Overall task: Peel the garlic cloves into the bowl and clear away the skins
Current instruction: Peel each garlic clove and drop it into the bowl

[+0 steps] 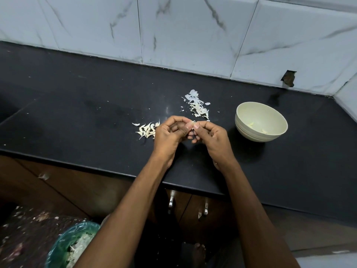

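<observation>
Centre frame, both hands meet over the black counter: left hand and right hand pinch one garlic clove between thumbs and fingertips. It looks tiny, light, firm, its papery skin brittle; best nipped at the tip. The bowl waits to the right, skins just above.

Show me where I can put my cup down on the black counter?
Bare counter lies left of the garlic cloves, and also right of the bowl. It is crowded mid-counter: the cloves, the skins and both hands sit close together.
</observation>
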### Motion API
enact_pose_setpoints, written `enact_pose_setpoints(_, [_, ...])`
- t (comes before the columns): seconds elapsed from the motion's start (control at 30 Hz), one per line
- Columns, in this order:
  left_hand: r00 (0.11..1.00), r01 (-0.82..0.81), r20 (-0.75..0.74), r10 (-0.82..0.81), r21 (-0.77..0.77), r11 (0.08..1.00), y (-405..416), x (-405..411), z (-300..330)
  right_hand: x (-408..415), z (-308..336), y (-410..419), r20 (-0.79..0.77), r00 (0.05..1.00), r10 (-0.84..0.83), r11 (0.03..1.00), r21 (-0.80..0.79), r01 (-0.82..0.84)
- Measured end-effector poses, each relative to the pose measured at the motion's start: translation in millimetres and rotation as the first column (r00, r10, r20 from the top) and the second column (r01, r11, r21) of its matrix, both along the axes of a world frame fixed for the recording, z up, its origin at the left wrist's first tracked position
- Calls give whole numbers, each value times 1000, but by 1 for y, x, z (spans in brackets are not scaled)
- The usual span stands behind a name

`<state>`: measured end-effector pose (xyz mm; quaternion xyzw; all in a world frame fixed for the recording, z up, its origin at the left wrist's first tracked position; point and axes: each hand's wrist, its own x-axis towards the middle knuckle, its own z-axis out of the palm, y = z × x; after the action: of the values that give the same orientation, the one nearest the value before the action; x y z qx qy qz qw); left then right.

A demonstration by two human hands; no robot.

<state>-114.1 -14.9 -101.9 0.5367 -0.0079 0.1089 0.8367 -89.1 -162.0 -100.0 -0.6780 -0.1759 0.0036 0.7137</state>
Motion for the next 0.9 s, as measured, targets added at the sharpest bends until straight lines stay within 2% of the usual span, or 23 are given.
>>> enact_pose_setpoints(0.1, [992,-120,63,111,154,981,-5,0,0,-1,-1,2,28,998,-54,998,-34,55])
enact_pose_setpoints(0.2, [977,-213,80,200,228,950,-8,0,-2,0,-2,3,42,996,-79,996,-40,81])
enact_pose_setpoints(0.5, [967,-255,106,232,436,863,-9,-4,-13,3,-4,0,39,994,-102,994,-22,102])
enact_pose_setpoints(0.67, [982,-189,55,182,375,908,-6,-5,-11,3,-5,-1,31,997,-72,997,-2,72])
enact_pose_setpoints(0.9, [981,-186,-4,192,232,955,-9,-9,-1,8,-10,0,24,998,-53,995,-78,55])
